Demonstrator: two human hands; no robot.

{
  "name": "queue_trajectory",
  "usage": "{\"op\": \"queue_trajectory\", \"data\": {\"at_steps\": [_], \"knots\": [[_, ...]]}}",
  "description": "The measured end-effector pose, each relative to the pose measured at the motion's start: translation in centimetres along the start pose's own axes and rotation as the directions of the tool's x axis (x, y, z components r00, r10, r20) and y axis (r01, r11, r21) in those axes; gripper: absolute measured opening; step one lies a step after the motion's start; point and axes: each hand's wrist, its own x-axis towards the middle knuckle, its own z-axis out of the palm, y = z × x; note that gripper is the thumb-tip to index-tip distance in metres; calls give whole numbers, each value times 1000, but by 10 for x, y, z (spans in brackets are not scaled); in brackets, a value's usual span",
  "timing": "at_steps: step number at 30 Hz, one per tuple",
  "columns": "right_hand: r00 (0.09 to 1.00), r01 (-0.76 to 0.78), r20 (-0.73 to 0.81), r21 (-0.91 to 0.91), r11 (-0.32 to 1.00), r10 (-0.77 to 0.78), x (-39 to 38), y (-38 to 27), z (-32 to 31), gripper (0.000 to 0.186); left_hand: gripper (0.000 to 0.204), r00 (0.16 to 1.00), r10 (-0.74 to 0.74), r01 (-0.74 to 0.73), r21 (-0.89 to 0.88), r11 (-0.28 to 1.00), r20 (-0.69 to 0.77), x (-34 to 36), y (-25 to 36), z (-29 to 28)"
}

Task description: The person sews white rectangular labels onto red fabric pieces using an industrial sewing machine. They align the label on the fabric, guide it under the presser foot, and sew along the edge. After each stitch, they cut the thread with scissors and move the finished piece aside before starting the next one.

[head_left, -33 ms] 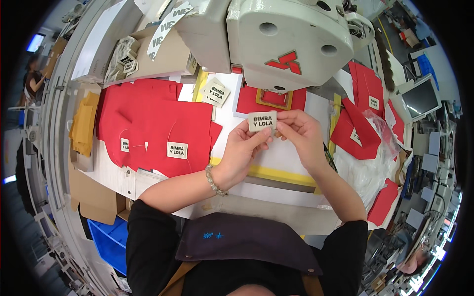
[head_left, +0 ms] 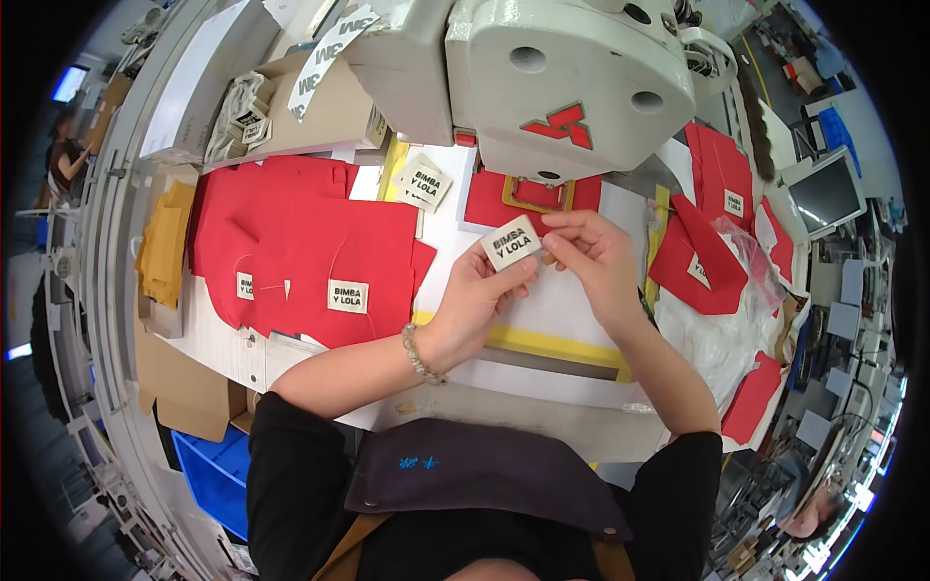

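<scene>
A small cream fabric label [head_left: 511,242] with dark lettering is pinched between the thumb and fingers of my left hand [head_left: 477,289], tilted with its right side higher. Close against the label's right edge, my right hand [head_left: 593,259] has its thumb and fingers curled together; whether they grip anything is hidden. Behind the hands, a yellow metal frame [head_left: 523,201] lies on red fabric [head_left: 481,200] under the head of a white sewing machine [head_left: 572,87]. A few loose labels [head_left: 423,182] lie to the left of the machine.
Stacked red fabric pieces [head_left: 378,232] with sewn-on labels cover the left of the table. More red pieces [head_left: 702,266] lie at right beside clear plastic [head_left: 707,334]. An open box of labels [head_left: 300,87] stands far left, near yellow pieces [head_left: 165,237]. A blue bin [head_left: 213,474] sits below.
The label has turned anticlockwise in my left hand, from nearly level to tilted. My right fingers have shifted slightly down and right at its edge.
</scene>
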Motion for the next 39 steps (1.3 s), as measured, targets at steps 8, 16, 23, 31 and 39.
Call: {"op": "queue_trajectory", "data": {"at_steps": [8, 16, 23, 31, 39], "knots": [[992, -90, 77, -127, 988, 101, 29, -3, -17, 30, 20, 966, -211, 183, 178, 967, 150, 22, 11, -19], [988, -33, 147, -121, 992, 51, 30, -3, -20, 27, 30, 984, -46, -24, 376, 926, 175, 38, 31, -16], [995, 47, -75, -274, 961, -70, 48, 9, -27, 15, 41, 956, -19, -192, 673, 714, 294, 36, 44, -25], [975, 36, -182, -440, 897, -128, 54, 21, -17, 14, 55, 684, 176, -553, 662, -506, 707, 37, 44, -27], [970, 49, -195, -428, 902, -145, 59, 26, -19, 17, 62, 626, 127, -497, 519, -696, 769, 49, 42, -31]]}}
